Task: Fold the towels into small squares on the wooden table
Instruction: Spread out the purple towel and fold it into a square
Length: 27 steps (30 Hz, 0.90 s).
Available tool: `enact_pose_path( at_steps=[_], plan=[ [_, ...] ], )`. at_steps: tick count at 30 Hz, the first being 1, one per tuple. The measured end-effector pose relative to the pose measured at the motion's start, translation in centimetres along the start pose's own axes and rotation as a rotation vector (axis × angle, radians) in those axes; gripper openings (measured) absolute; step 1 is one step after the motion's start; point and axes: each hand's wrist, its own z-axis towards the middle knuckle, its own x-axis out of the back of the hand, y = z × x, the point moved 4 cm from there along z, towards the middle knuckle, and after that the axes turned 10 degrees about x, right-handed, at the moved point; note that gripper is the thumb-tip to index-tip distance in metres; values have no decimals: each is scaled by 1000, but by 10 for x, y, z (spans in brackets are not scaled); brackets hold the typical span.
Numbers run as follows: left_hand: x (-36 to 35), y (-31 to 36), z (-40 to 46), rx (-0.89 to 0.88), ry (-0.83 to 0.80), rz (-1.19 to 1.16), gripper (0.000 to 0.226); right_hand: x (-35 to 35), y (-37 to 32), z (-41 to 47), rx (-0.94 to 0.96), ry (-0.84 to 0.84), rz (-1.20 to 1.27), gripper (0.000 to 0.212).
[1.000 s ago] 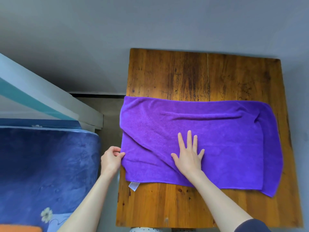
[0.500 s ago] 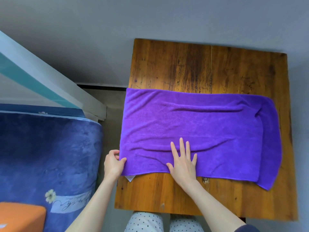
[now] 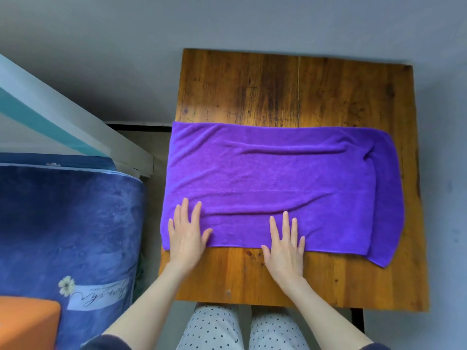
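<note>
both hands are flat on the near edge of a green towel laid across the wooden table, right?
Not quite: the towel is purple, not green. The head view shows the left hand and right hand flat on its near edge, on the wooden table.

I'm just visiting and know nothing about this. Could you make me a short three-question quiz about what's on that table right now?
1. True or false: both hands lie flat on the purple towel.
2. Which end of the towel shows an uneven extra layer: A) left, B) right?
3. Fill in: the towel lies on a ____ table.

Key: 1. True: the left hand and right hand press its near edge. 2. B. 3. wooden.
</note>
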Motion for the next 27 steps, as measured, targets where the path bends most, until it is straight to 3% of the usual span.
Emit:
enact_pose_path(
  at_steps=[3, 9, 12, 15, 21, 27],
  plan=[
    [-24, 14, -14, -24, -153, 112, 82, -6, 19, -7, 0, -77, -27, 74],
    [-26, 15, -20, 74, -255, 90, 91, -6, 38, -22, 117, -191, 39, 65],
    [-20, 26, -21, 95, -244, 91, 89, 4, 51, -26, 134, -126, 179, 59],
    [-20, 54, -21, 50, -212, 86, 81, 22, 80, -28, 97, 40, 264, 51],
    [-46, 152, -36, -214, -175, 183, 73, 54, 180, -39, -216, 375, 410, 31],
    [-77, 238, -57, -386, -232, 255, 75, 53, 264, -52, -570, 375, 534, 31]
  ],
)
